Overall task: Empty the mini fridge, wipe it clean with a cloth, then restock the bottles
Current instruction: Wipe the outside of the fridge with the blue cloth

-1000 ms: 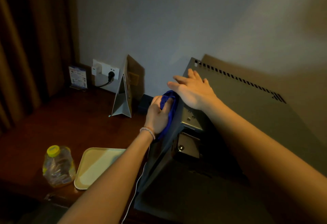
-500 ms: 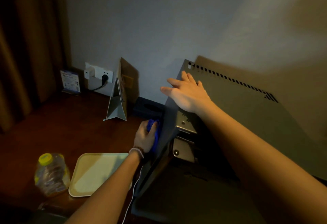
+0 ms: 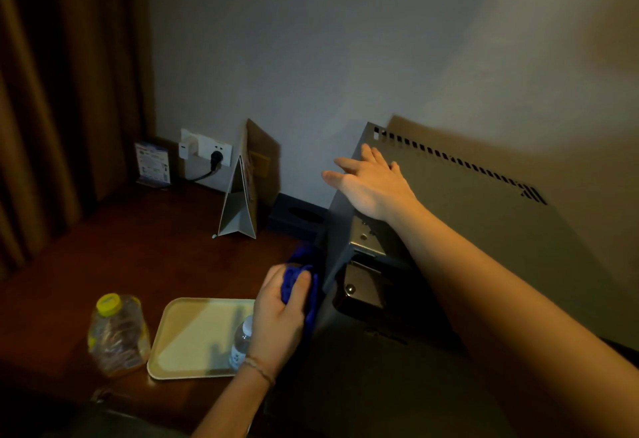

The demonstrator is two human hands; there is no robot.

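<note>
No legible text; print on blue card [image 3: 152, 163] and bottle label [image 3: 236, 354] too blurred.

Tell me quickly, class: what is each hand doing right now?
Left hand: fingers curled round the blue cloth, against the fridge side.
Right hand: open, flat on the fridge top.

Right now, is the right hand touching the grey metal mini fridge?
Touching: the head view shows the right hand lying flat on the grey metal mini fridge top.
</note>
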